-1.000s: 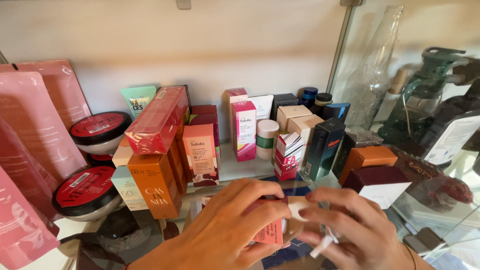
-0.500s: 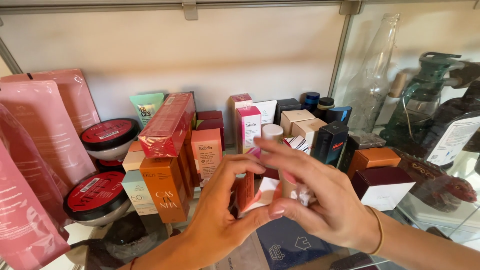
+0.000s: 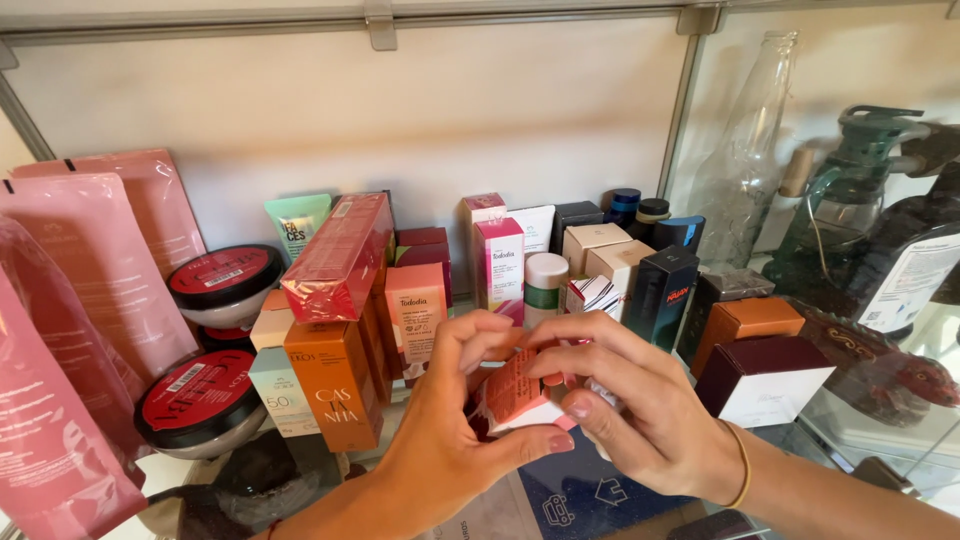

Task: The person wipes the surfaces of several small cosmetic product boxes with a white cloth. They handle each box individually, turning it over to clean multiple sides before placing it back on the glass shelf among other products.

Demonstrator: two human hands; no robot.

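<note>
At lower centre, the left hand [image 3: 440, 440] and right hand [image 3: 640, 420] have risen from the frame's bottom edge and now pinch a small coral box [image 3: 515, 385] between them, tilted, in front of the orange box [image 3: 335, 385].

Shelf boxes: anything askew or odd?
Yes. The red foil-wrapped box lies tilted on top of the upright orange box and its neighbours instead of standing. Both hands, left hand and right hand, hold a small pink carton at a slant. No spill or damage visible.
</note>
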